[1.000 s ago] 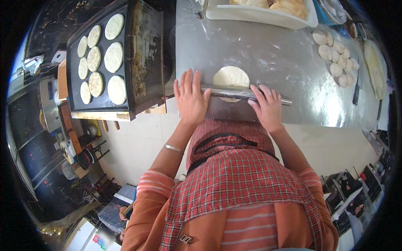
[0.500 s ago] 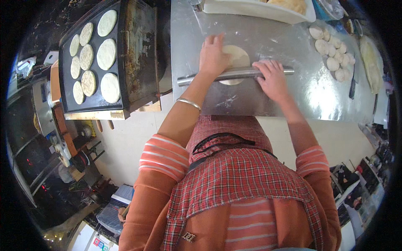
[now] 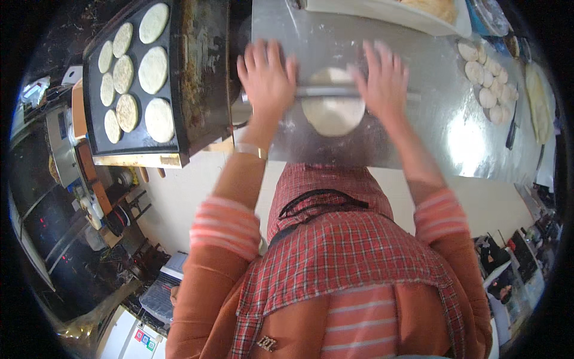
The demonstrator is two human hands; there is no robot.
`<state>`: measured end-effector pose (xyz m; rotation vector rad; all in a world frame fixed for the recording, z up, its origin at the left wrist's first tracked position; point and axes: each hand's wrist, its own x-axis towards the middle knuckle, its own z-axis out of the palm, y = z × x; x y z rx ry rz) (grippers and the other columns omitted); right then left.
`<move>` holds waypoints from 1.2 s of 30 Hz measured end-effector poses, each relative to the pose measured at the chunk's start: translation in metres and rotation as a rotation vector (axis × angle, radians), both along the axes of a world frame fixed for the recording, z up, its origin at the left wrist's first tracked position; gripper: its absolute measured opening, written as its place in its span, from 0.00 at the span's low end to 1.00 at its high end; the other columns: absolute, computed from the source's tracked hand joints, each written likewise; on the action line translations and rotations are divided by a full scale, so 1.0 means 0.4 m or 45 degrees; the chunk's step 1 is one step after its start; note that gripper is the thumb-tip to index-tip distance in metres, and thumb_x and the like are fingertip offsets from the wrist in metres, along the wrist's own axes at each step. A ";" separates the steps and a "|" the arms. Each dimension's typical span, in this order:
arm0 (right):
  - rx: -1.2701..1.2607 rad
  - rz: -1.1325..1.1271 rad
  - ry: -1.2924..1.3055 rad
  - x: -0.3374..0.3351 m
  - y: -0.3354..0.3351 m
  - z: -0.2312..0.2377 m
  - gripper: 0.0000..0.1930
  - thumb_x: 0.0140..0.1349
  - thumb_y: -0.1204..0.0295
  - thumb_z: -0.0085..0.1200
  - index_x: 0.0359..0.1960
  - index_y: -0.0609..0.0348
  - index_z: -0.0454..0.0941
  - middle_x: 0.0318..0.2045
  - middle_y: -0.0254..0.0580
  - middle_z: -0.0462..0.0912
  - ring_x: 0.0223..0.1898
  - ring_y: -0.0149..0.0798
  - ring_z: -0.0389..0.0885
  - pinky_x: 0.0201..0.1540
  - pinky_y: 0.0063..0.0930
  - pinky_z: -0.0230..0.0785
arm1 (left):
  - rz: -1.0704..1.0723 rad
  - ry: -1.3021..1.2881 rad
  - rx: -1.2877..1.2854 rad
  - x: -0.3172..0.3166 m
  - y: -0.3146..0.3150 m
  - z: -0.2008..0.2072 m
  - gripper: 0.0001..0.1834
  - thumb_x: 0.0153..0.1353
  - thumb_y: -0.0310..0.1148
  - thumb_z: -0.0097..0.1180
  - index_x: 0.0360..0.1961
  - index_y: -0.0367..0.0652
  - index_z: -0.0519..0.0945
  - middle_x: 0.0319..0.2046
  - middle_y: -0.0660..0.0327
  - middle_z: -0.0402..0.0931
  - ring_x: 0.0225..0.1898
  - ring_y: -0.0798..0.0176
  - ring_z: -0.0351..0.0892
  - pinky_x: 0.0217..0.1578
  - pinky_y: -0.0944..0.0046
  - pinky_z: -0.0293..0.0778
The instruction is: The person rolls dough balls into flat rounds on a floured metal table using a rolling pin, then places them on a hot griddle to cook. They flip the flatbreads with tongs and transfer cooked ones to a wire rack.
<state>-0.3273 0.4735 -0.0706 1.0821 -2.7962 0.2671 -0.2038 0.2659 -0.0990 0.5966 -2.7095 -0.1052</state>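
A steel rolling pin (image 3: 327, 91) lies crosswise over a round of flat dough (image 3: 335, 117) on the metal worktop (image 3: 388, 140). Most of the dough shows on the near side of the pin. Over the pin's left end my left hand (image 3: 267, 78) is laid palm down, fingers stretched out and spread. Toward the pin's right end, my right hand (image 3: 384, 81) presses in the same flat way, its fingers blurred by motion. Neither hand wraps its fingers round the pin.
On the left, a black griddle (image 3: 134, 139) carries several round flatbreads (image 3: 153, 70). Dough balls (image 3: 488, 81) cluster at the worktop's right, beside a dark-handled tool (image 3: 512, 133) and a pale bag (image 3: 537, 105). A white tray (image 3: 382, 13) stands at the far edge.
My left hand has shifted left, from the dough's edge onto the pin's left end, and spread flat. My right hand and the pin have moved farther away. More dough shows on the near side.
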 end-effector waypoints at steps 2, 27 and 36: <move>-0.055 0.023 0.026 -0.040 -0.019 -0.010 0.36 0.60 0.45 0.55 0.66 0.51 0.66 0.62 0.48 0.70 0.58 0.52 0.70 0.58 0.52 0.62 | -0.027 -0.021 0.086 -0.046 -0.013 -0.010 0.31 0.63 0.48 0.57 0.61 0.41 0.70 0.63 0.45 0.65 0.66 0.41 0.62 0.66 0.42 0.56; -0.124 0.116 0.012 -0.028 -0.010 -0.015 0.35 0.58 0.48 0.59 0.64 0.51 0.68 0.62 0.47 0.68 0.57 0.52 0.70 0.56 0.52 0.62 | -0.061 0.007 0.068 -0.014 -0.008 0.015 0.30 0.68 0.49 0.50 0.64 0.42 0.68 0.66 0.45 0.63 0.67 0.40 0.61 0.67 0.42 0.56; -0.100 0.251 -0.333 0.171 0.237 0.027 0.24 0.48 0.71 0.65 0.51 0.49 0.77 0.48 0.34 0.79 0.54 0.41 0.74 0.61 0.43 0.61 | -0.122 -0.651 0.779 -0.021 0.157 0.115 0.20 0.61 0.42 0.60 0.45 0.35 0.79 0.39 0.47 0.82 0.43 0.40 0.81 0.45 0.45 0.77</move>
